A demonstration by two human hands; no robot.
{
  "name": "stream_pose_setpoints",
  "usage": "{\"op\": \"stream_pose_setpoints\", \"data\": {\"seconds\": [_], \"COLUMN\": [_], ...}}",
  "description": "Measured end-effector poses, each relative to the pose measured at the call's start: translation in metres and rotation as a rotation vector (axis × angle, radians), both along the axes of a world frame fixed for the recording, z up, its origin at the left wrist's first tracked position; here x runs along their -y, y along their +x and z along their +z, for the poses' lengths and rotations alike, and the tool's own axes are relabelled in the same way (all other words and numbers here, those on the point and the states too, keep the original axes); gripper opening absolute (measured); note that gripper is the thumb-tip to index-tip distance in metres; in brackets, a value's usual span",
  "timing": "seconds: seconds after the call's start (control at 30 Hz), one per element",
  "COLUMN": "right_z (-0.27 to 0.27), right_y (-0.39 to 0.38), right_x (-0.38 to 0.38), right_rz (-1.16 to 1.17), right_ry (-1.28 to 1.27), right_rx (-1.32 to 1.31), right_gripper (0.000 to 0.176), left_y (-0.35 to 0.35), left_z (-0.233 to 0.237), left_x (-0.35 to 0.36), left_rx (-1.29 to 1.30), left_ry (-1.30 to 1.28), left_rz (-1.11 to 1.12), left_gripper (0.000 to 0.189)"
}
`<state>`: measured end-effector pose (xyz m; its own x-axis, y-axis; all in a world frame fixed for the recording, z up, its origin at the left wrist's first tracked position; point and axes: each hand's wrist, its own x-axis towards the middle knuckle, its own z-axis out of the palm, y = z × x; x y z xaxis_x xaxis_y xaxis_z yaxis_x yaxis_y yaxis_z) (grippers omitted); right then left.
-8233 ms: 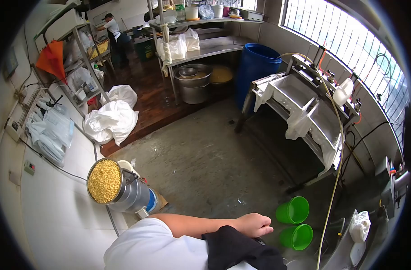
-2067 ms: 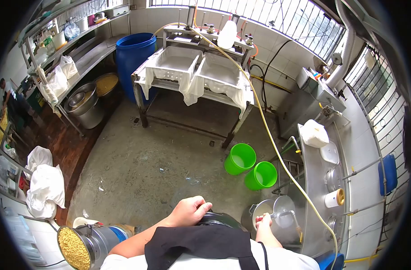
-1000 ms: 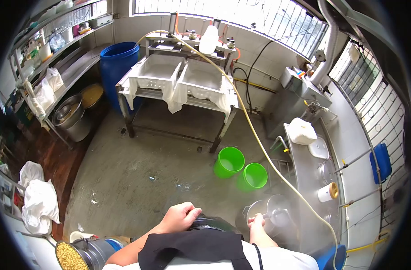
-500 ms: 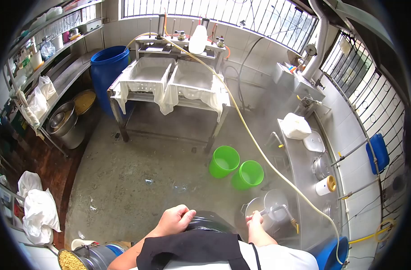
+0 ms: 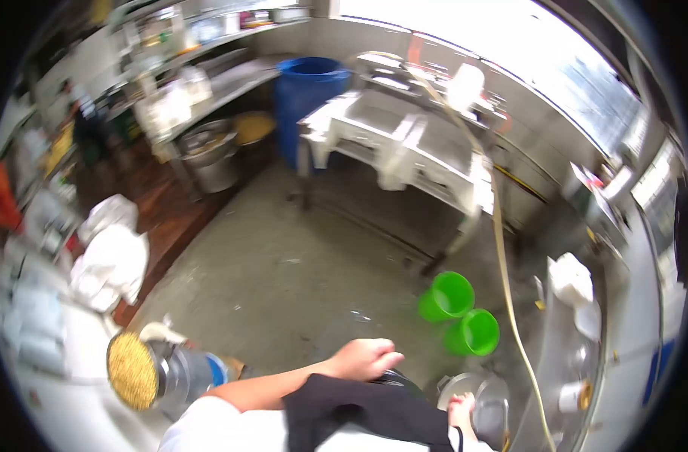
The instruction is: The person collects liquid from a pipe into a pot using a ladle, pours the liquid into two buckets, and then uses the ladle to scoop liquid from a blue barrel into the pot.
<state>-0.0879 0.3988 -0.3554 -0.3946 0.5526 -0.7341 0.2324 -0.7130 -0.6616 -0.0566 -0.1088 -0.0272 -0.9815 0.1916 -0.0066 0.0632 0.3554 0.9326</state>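
Right hand (image 5: 461, 413), blurred, seems half-hidden behind apron (image 5: 366, 410).

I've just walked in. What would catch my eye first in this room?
Probably the two bright green buckets side by side on the grey floor at right, and the big blue barrel by the far wall. At lower left, a metal hopper brimming with yellow grains stands out, not far from the person's left hand.

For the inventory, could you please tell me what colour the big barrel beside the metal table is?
The barrel is blue; the head view shows it.
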Motion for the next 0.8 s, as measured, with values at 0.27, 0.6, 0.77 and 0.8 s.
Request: {"op": "stream_pose_setpoints", "data": {"seconds": [0.27,0.6,0.77,0.8], "right_z": [0.038,0.02,0.022,0.021], "right_y": [0.018,0.003,0.005,0.007], "right_x": [0.016,0.018,0.009,0.008], "right_rz": [0.512,0.641,0.655,0.655], "right_ry": [-0.094,-0.081,-0.069,-0.07], "right_rx": [0.131,0.112,0.103,0.102], "right_gripper": [0.029,0.023,0.02,0.02], "left_y": [0.005,0.009,0.012,0.012], "left_z": [0.003,0.002,0.001,0.0], "left_x": [0.009,0.012,0.013,0.013], "left_rx": [-0.005,0.033,0.034,0.034], "left_ry": [0.033,0.04,0.024,0.025], "left_rz": [-0.025,-0.013,-0.001,-0.003], "left_gripper": [0.038,0.04,0.04,0.04]}}
